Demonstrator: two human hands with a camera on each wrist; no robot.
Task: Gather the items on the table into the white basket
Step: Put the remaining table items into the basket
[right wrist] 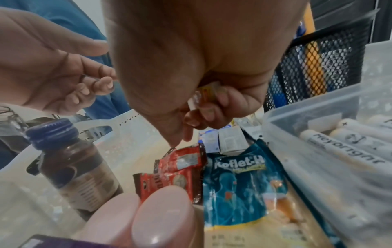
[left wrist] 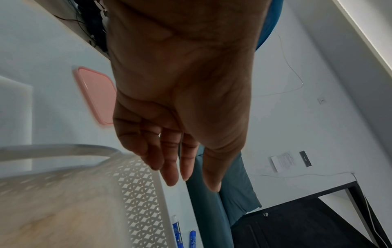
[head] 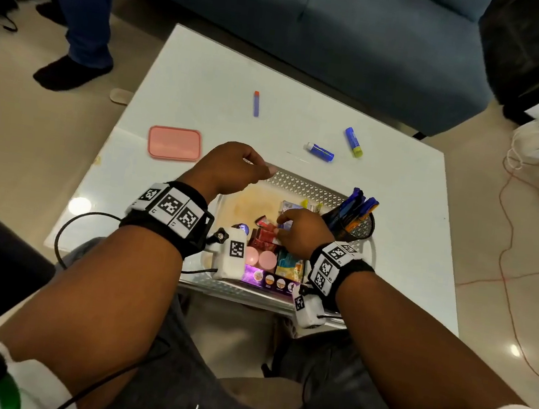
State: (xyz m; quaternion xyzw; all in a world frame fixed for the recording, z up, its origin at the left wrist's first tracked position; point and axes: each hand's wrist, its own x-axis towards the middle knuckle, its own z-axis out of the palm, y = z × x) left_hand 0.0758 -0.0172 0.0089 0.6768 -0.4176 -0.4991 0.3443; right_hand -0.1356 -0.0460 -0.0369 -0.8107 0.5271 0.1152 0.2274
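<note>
The white perforated basket (head: 304, 185) stands on the near half of the white table (head: 209, 71). My right hand (head: 298, 231) is inside it, over red sachets (right wrist: 180, 167) and a teal packet (right wrist: 239, 181). Its curled fingers grip a small yellow-white packet (right wrist: 206, 91). My left hand (head: 231, 169) hovers over the basket's far left rim, fingers relaxed, holding nothing. On the table lie a pink lid (head: 173, 143), a blue foam dart with an orange tip (head: 256, 103) and two blue glue sticks (head: 318, 151) (head: 353, 142).
Inside the basket are a brown bottle with a blue cap (right wrist: 70, 161), pink round containers (right wrist: 161, 216), a black mesh pen holder (head: 354, 225) and a clear box of white tubes (right wrist: 328, 151). A blue sofa (head: 317, 23) lies beyond the table. A person's legs (head: 79, 28) stand far left.
</note>
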